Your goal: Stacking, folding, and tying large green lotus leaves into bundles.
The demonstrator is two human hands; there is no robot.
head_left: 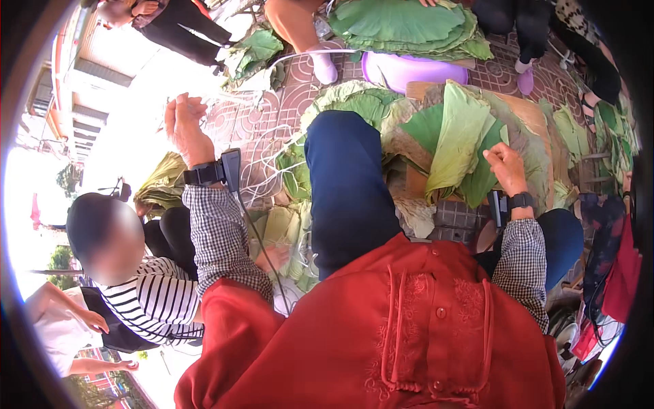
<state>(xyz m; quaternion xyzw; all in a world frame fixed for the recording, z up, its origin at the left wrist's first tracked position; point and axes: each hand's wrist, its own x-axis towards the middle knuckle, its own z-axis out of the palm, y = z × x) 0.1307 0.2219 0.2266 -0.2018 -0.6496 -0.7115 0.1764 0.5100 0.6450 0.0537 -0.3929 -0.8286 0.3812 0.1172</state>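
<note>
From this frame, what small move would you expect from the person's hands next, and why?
Probably the left hand comes down toward the folded green leaf. The right hand already grips that leaf's edge on the pile, while the left is raised high and apart, seemingly holding a thin white string. That is a guess; the grip on the string is hard to confirm.

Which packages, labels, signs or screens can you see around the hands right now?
None that can be made out.
Left hand: raised in the air, beside white strings.
Right hand: gripping folded green leaves.
Purple tub: plain, behind the leaves, under a stack of leaves.
</note>
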